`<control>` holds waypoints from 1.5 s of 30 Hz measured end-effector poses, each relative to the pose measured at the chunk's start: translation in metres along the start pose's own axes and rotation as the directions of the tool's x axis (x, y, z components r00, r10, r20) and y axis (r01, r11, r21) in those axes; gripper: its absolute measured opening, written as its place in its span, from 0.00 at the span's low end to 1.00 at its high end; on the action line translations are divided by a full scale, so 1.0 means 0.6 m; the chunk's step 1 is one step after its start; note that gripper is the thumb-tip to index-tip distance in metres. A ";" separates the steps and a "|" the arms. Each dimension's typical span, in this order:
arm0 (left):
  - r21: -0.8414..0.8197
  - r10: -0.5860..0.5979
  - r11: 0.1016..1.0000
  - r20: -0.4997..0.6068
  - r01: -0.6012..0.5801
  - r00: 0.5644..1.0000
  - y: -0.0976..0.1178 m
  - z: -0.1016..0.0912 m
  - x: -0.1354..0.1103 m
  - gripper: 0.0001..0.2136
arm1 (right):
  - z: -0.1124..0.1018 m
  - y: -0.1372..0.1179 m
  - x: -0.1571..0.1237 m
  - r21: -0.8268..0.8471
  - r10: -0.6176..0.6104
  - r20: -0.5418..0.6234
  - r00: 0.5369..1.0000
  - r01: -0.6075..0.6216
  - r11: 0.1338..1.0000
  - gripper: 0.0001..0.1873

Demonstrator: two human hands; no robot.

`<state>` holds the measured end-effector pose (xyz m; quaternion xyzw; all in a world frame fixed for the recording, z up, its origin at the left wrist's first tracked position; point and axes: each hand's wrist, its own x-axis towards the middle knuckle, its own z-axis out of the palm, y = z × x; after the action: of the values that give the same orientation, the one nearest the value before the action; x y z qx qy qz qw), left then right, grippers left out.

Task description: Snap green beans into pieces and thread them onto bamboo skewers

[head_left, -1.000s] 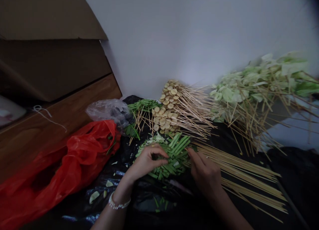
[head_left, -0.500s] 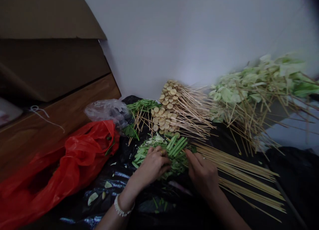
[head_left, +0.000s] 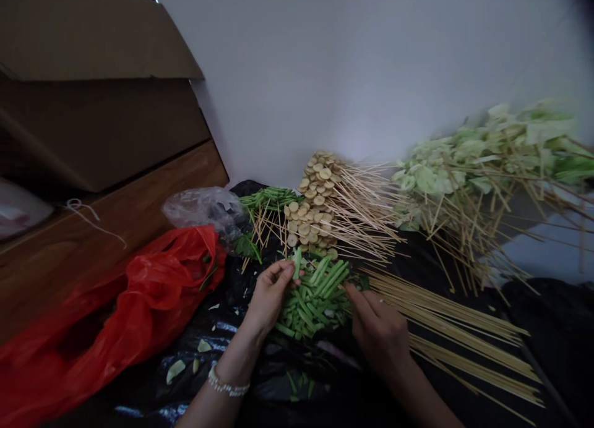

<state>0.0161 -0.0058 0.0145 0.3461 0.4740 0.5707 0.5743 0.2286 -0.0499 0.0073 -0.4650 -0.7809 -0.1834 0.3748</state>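
Left hand point(head_left: 271, 295) is pinched closed on a green stick point(head_left: 297, 263), holding it upright just above a pile of cut greens point(head_left: 313, 307) at bottom middle. Right hand point(head_left: 378, 332) is at the pile's right edge, fingertips point(head_left: 352, 295) right up against it, but can't tell if it's gripping anything. Black plastic point(head_left: 218, 354) lies under the pile. Bare skewers point(head_left: 455, 316) fan out lower right, mushroom skewers point(head_left: 310, 208) sit just behind, leafy skewers point(head_left: 477, 180) upper right, and a red bag point(head_left: 158, 279) lies on the left.

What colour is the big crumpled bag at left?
The plastic bag is red, clearest in the head view.
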 end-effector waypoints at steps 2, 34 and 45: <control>-0.139 -0.076 0.988 -0.010 0.074 0.997 0.002 0.003 -0.002 0.18 | 0.002 -0.005 -0.001 0.022 -0.006 0.003 1.000 0.006 1.000 0.14; -0.235 -0.143 0.960 0.065 0.155 0.987 0.010 0.001 -0.007 0.13 | 0.011 -0.016 -0.012 0.071 -0.053 0.037 0.998 0.051 0.996 0.18; -0.156 -0.158 0.972 0.105 0.173 0.982 0.006 0.006 -0.012 0.14 | 0.010 -0.021 -0.013 0.078 -0.056 0.035 0.998 0.054 0.996 0.19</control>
<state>0.0189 -0.0119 0.0202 0.2825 0.4256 0.5417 0.6675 0.2173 -0.0570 -0.0015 -0.4319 -0.8067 -0.1547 0.3725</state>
